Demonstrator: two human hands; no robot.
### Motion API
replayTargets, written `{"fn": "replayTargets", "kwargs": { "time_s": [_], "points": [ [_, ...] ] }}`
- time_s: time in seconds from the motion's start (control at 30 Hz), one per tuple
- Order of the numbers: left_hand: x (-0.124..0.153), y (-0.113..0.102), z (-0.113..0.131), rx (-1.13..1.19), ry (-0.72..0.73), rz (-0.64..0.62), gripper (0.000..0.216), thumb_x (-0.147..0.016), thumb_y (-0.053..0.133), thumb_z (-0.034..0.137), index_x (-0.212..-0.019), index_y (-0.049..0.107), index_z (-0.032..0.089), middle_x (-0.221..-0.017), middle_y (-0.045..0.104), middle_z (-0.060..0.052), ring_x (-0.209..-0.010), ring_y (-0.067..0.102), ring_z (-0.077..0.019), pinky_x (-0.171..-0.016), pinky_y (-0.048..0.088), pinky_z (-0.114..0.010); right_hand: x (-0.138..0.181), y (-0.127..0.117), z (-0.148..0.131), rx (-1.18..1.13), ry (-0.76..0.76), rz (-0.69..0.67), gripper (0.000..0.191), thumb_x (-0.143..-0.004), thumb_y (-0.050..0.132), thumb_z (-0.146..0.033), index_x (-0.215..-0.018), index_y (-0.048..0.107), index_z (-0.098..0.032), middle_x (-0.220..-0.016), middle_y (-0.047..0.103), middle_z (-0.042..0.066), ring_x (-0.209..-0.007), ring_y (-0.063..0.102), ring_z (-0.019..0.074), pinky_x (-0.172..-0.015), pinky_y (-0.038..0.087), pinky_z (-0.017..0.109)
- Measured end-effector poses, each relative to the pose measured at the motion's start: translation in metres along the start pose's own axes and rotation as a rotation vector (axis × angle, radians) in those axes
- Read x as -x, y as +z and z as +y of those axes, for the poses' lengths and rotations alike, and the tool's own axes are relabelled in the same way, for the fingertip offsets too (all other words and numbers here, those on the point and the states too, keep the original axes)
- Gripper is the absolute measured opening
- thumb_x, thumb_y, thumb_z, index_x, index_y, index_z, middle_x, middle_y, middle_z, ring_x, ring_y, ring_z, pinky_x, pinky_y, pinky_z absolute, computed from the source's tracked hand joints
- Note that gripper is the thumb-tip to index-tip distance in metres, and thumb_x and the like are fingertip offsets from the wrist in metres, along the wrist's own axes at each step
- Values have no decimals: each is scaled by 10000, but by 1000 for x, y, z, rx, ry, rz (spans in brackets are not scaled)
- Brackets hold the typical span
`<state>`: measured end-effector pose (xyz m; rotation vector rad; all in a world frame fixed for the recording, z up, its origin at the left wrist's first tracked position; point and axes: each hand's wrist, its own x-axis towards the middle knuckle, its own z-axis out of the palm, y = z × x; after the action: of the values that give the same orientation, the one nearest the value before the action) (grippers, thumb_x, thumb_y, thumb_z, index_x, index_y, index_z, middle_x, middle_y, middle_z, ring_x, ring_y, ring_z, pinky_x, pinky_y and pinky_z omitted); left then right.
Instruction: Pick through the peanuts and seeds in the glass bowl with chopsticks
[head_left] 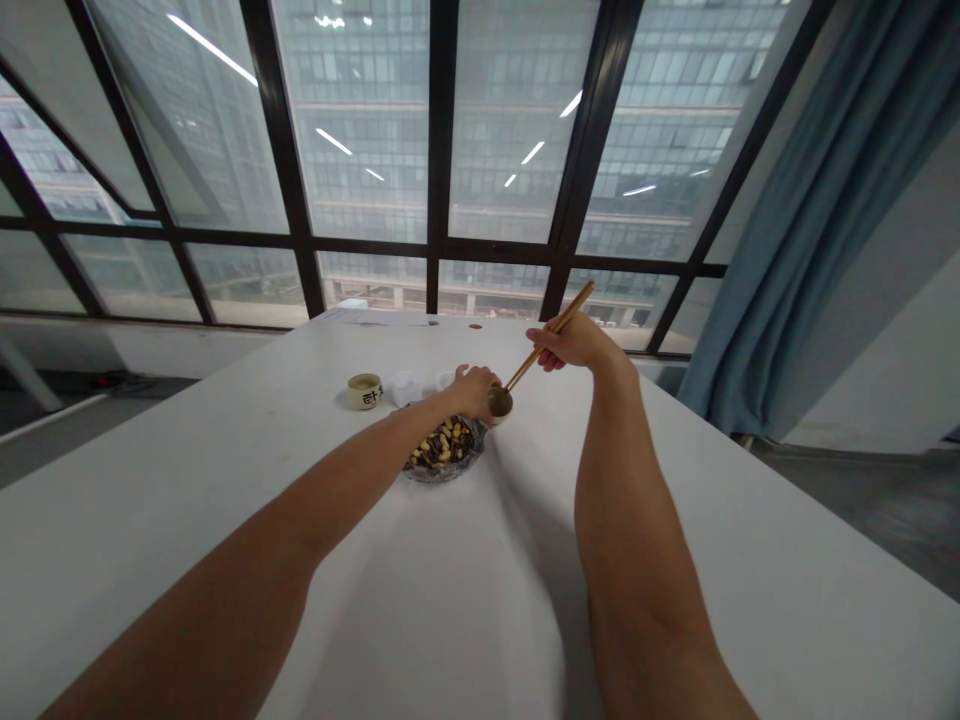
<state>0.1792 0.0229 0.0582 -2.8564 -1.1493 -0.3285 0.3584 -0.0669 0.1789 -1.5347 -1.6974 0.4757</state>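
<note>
White rectangular tabletop (435, 570), clock directions read from the clear glass-like bowl near its middle. Left to right: small cream round cup with dark lettering (365, 391) stands upright at 10 o'clock, well clear of both hands. Translucent white plastic cup (406, 387) at 11 o'clock, partly hidden; a second pale piece is near 12, too blurred to name. Then the clear glass-like bowl (446, 470) itself, holding a mix of pale nuts and dark pieces (450, 440); left forearm crosses over its upper-left part. Left hand (475, 393) at 1 o'clock, fingers curled in and closed on the far-left side of a small olive-insided round cup (500, 402). That cup sits at 2 o'clock, just beside the bowl, mouth tipped toward the wearer; whether its base touches the table, cannot tell. Pair of light-brown wooden chopsticks (537, 350) slants from the held cup's rim up toward 1 o'clock, tips at the mouth, close together. Right hand (576, 343), farther out at 2 o'clock, pinches the sticks above mid-length, fingers closed. Far right: blue fabric curtain (817, 220).
</note>
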Motion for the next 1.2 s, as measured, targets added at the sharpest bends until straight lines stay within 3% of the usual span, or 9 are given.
{"fn": "replayTargets", "kwargs": {
  "time_s": [0.2,0.33,0.53,0.63,0.73,0.83,0.93,1.1,1.2],
  "points": [
    [-3,3,2,35,33,14,722,-609,843,392,-1254,561,229,-1290,649,-103,-1256,569,-317,-1140,337,-499,2,-1,-2,16,-4,-13,373,-924,681,-164,-556,619,-143,-472,672,72,-383,629,140,-379,522,201],
    [-2,0,0,175,115,-67,714,-645,813,347,-1280,517,212,-1129,724,-82,-1028,688,-273,-895,523,-356,2,-2,-2,20,-7,-15,365,-916,692,-175,-557,627,-144,-474,667,71,-389,637,156,-393,535,227],
    [-1,1,-4,115,242,116,528,-699,704,210,-1210,571,187,-1185,690,-115,-1129,647,-264,-972,509,-339,4,-5,-8,24,-12,-8,369,-914,696,-179,-555,616,-144,-479,662,69,-385,633,153,-399,541,235],
    [-2,4,-6,133,177,111,571,-691,743,277,-1224,555,196,-1174,703,-102,-1104,663,-268,-946,520,-344,5,-6,-10,18,-28,4,354,-903,718,-202,-568,619,-144,-486,664,71,-394,642,163,-399,542,241],
    [-3,6,-8,142,17,46,679,-688,781,464,-1263,528,207,-1132,729,-93,-1041,691,-283,-890,534,-357,5,-6,-10,19,-47,13,335,-893,732,-212,-584,627,-139,-501,671,80,-401,645,168,-401,542,248],
    [-5,9,-9,89,-63,15,726,-698,748,617,-1248,554,183,-1129,737,-110,-1099,677,-296,-1037,463,-400,6,-7,-10,19,-50,22,329,-914,692,-184,-595,625,-136,-508,673,79,-400,639,154,-389,527,228],
    [-11,10,-10,52,-68,-19,739,-732,691,677,-1257,574,170,-1191,726,-114,-1183,648,-285,-1208,257,-464,6,-7,-9,7,-68,43,322,-925,675,-180,-611,620,-136,-508,673,73,-400,631,138,-383,514,204],
    [-12,6,-20,-9,-82,-100,705,-812,590,698,-1296,603,185,-1316,683,-136,-1302,573,-295,-1241,134,-526,5,-7,-5,-7,-109,82,329,-917,718,-274,-635,616,-137,-526,682,75,-408,632,129,-387,506,188],
    [4,-2,-39,2,-73,-15,692,-856,580,622,-1398,541,192,-1487,556,-149,-1421,456,-286,-1254,88,-536,3,-6,-4,-11,-129,96,322,-932,697,-290,-660,621,-135,-541,685,72,-417,638,128,-387,500,183]
  ]
}}
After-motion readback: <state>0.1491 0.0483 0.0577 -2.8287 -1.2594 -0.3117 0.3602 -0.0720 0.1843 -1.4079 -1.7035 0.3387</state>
